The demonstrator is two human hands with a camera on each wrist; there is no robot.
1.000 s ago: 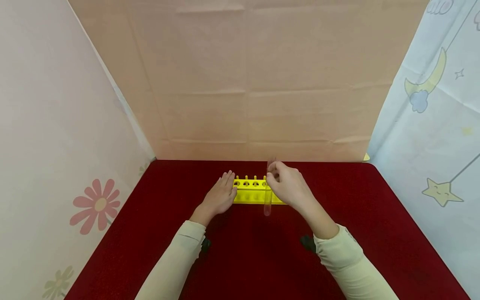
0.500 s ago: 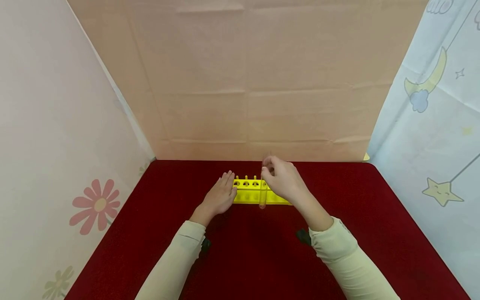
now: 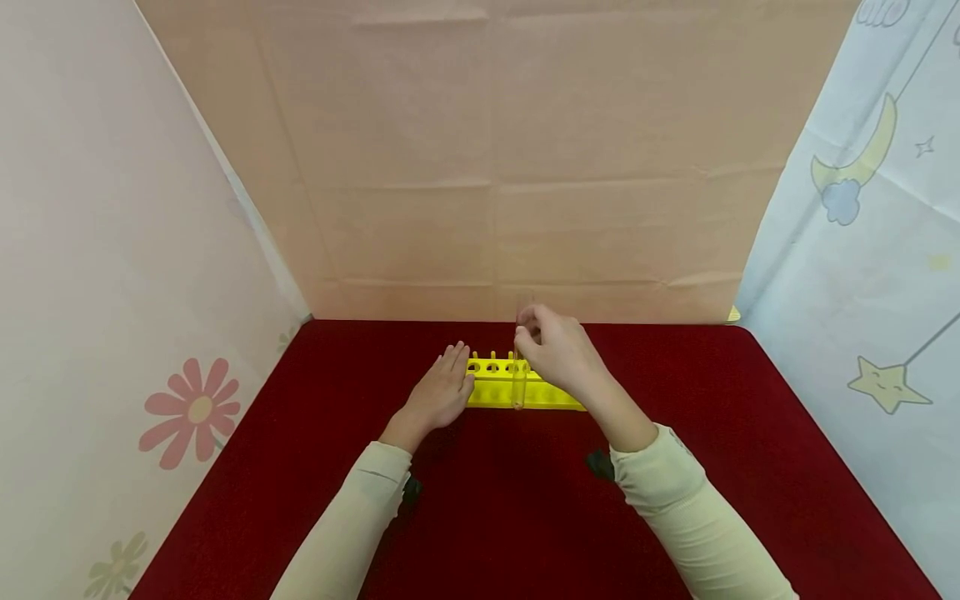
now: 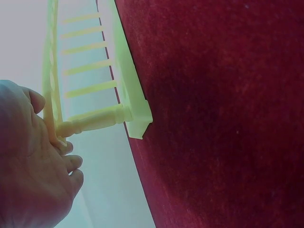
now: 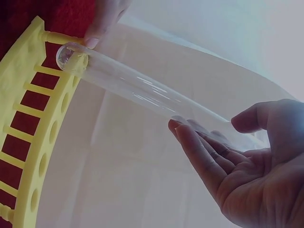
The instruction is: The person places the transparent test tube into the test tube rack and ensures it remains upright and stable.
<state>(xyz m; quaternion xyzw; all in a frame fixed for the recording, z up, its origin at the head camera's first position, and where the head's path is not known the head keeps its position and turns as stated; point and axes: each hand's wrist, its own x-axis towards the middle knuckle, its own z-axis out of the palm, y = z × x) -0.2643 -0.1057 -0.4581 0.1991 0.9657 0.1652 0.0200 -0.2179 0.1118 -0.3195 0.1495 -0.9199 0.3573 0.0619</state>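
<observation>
- Test tube (image 3: 519, 389): clear, held near-vertical in the head view, rounded end lowest, in front of the rack's middle; contact with the rack cannot be told.
- Right hand (image 3: 561, 352): thumb and fingers pinch the tube's upper part.
- Left hand (image 3: 441, 390): fingers extended, unclenched, touching the left end of the yellow rack (image 3: 492, 393).
- Rack: upright on the red tabletop (image 3: 480, 500), holes along its top, pegs along the far side.

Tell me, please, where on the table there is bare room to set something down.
The red table is bare left of the left hand, right of the right hand, and before the yellow rack between the sleeves. Crowded: the rack, with both hands and the test tube.
</observation>
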